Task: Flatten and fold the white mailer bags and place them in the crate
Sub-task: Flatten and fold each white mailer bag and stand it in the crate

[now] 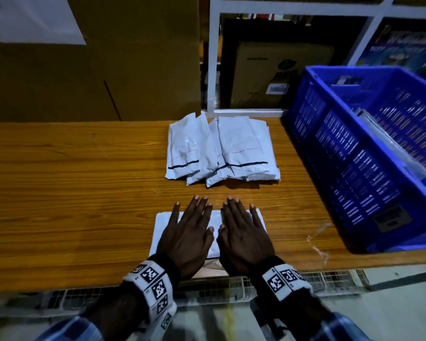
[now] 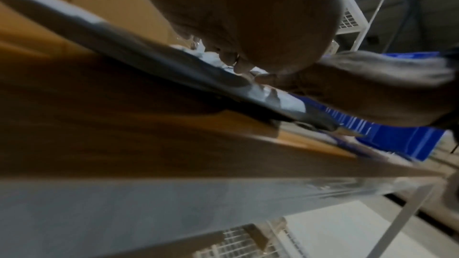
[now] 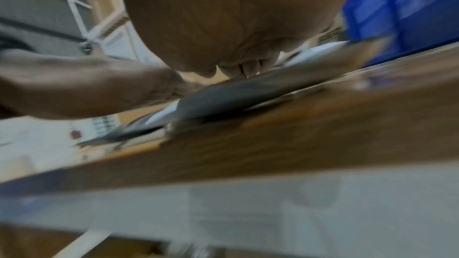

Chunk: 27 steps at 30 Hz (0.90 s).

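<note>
A white mailer bag lies flat on the wooden table near its front edge. My left hand and right hand lie side by side on it, palms down, fingers straight and spread. The bag's thin edge shows under the left palm in the left wrist view, and the same bag lies under the right palm in the blurred right wrist view. Behind the hands sits a pile of folded white mailer bags. A blue crate stands at the right.
A large cardboard box stands at the back left of the wooden table. A white shelf frame with boxes is behind the pile. A scrap of clear plastic lies by the crate's front corner.
</note>
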Tool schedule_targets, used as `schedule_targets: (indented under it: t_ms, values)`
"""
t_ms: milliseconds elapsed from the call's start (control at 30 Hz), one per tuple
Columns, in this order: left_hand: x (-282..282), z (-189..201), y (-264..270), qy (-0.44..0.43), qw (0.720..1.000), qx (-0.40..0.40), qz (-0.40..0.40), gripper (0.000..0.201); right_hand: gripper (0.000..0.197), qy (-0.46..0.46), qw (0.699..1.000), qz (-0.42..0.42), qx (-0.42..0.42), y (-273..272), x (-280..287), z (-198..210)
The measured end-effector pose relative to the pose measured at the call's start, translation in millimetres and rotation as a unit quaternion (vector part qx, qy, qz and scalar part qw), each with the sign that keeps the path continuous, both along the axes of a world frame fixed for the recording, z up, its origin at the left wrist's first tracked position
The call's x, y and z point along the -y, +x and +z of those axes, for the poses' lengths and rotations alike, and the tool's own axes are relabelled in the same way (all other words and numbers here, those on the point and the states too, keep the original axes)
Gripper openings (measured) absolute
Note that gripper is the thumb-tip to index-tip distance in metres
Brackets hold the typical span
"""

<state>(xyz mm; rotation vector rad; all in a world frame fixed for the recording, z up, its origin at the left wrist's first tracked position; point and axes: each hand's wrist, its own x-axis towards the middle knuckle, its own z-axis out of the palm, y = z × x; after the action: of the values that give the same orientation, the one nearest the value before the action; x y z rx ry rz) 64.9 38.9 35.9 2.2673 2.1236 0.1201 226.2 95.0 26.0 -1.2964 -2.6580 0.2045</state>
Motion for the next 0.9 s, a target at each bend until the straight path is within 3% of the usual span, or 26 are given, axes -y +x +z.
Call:
schedule_targets:
  t_ms: [300, 500, 700, 767, 900]
  values:
    - [11, -21, -17, -0.021, 1.000, -0.007, 0.016, 0.059, 0.054, 0.029, 0.998, 0.012, -0.053, -7, 12, -17]
    - [10, -24, -20, -0.006, 1.000, 0.019, -0.002, 0.060, 0.057, 0.032, 0.997, 0.015, -0.073, -8, 13, -21]
    - [11, -21, -29, 0.008, 0.999, 0.045, 0.020, 0.069, 0.061, 0.040, 0.997, 0.054, -0.033, -16, 8, -5]
    - [13, -19, -35, 0.012, 0.999, 0.041, 0.025, 0.067, 0.067, 0.039, 0.996, 0.077, -0.017, -25, 11, -2]
    - [17, -26, -40, 0.001, 0.999, 0.025, 0.034, 0.060, 0.061, 0.030, 0.995, 0.091, -0.011, -34, 17, -11]
